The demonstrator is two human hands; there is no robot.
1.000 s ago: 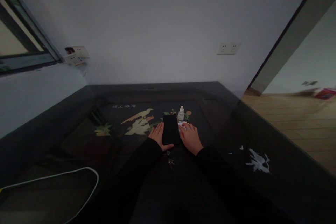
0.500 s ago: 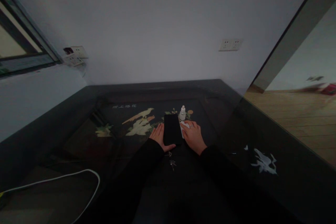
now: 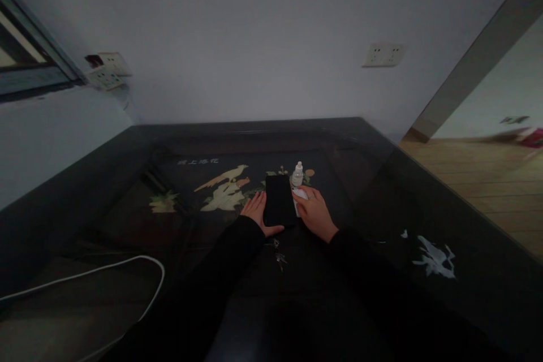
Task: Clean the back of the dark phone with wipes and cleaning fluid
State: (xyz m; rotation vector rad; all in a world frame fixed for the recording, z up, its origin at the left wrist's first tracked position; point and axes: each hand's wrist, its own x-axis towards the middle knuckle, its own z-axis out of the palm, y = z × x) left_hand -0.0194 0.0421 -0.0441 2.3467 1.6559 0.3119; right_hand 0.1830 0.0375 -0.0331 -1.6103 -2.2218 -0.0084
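Note:
A black smartphone (image 3: 279, 201) lies flat on the dark tabletop (image 3: 356, 203). My left hand (image 3: 257, 212) rests against its left side, fingers stretched out and the thumb spread along the near edge. Curled at the phone's right edge, my right hand (image 3: 314, 214) pinches a small white thing (image 3: 300, 193); whether it is cloth, tissue or something harder I cannot tell. A strip of white shows below those fingers beside the phone. Just beyond the right hand stands a small clear bottle (image 3: 297, 175) with a white cap. Nearer me lies a small bunch of keys (image 3: 280, 257).
White scraps (image 3: 435, 257), crumpled or torn, lie on the table's right side. A white cable (image 3: 159, 271) loops across the left front. Bird and flower inlay (image 3: 224, 195) decorates the tabletop. The wall behind carries sockets (image 3: 384, 55).
The view has tilted slightly, so the table sits higher in the picture. My right fingers have shifted a little on the white thing, showing more of it. My left hand stays against the phone.

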